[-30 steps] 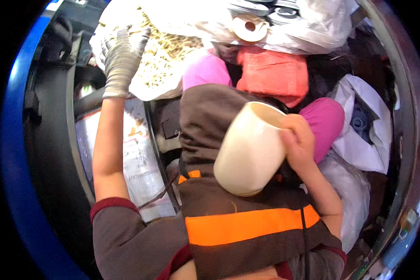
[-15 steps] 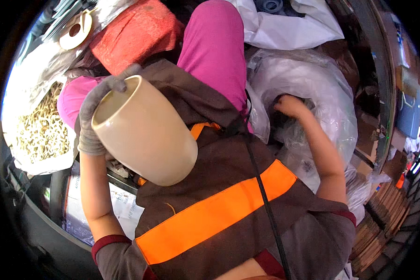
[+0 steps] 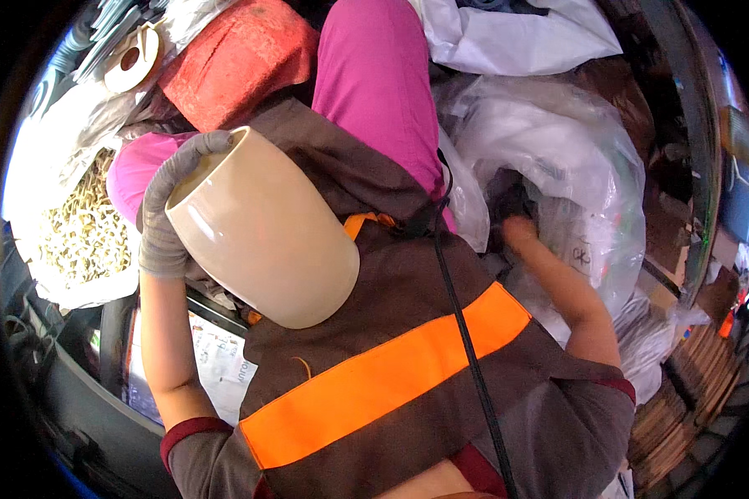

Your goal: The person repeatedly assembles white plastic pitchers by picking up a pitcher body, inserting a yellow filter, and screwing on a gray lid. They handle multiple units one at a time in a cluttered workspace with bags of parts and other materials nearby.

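In a grey glove, my left hand (image 3: 168, 208) grips a cream-coloured, vase-like pot (image 3: 270, 237) by its rim, fingers hooked over into the mouth. The pot lies tilted across my lap, its mouth toward the upper left and its rounded base toward my apron (image 3: 374, 333). My bare right hand (image 3: 520, 233) reaches into the dark opening of a clear plastic bag (image 3: 591, 158) at my right. Its fingers are hidden inside, so what they touch does not show.
A red block-like cushion (image 3: 237, 62) lies beyond my left knee. Further left are a roll of tape (image 3: 131, 60) and a white container of small curled pieces (image 3: 83, 241). A white bag (image 3: 524, 37) lies at the far right. Stacked cardboard (image 3: 682, 407) stands at the lower right.
My right hand has gone deeper into the plastic bag and its fingers have dropped out of sight. The left hand still holds the pot, which has barely shifted.
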A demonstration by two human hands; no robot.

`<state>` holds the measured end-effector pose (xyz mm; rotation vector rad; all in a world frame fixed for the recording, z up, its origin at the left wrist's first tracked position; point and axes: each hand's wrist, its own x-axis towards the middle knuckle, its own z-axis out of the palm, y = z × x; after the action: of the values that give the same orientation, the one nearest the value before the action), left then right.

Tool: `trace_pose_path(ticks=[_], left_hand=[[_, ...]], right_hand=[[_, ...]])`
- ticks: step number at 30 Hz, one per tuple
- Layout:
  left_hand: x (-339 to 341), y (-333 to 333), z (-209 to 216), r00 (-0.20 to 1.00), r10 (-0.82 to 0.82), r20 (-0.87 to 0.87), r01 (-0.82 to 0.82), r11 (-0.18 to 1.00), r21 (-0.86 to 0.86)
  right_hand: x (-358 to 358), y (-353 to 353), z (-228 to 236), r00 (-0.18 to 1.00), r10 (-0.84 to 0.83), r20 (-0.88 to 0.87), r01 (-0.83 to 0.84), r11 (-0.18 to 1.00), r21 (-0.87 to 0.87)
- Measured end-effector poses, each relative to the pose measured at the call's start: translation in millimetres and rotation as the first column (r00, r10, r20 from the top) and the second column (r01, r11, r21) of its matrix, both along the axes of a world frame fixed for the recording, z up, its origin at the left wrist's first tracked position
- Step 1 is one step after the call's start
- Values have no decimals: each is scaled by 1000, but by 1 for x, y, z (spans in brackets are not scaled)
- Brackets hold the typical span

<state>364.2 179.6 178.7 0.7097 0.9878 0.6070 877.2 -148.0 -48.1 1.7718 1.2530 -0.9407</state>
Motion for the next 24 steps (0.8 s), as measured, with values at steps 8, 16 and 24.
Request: trace_pose_path(ticks=[8,16,24], left_hand=[[23,1,13,991,56,123,-43,993,-105],[9,4,5,905,-30,425,49,998,-34],[-1,4,-3,785,100,611,-99,994,-37]], right_hand=[[-83,182,226,993,24,-118,66,717,694],[-179,296,307,526,788,-319,440,69,895],[-254,307,256,238,385,-892,494,743,453]])
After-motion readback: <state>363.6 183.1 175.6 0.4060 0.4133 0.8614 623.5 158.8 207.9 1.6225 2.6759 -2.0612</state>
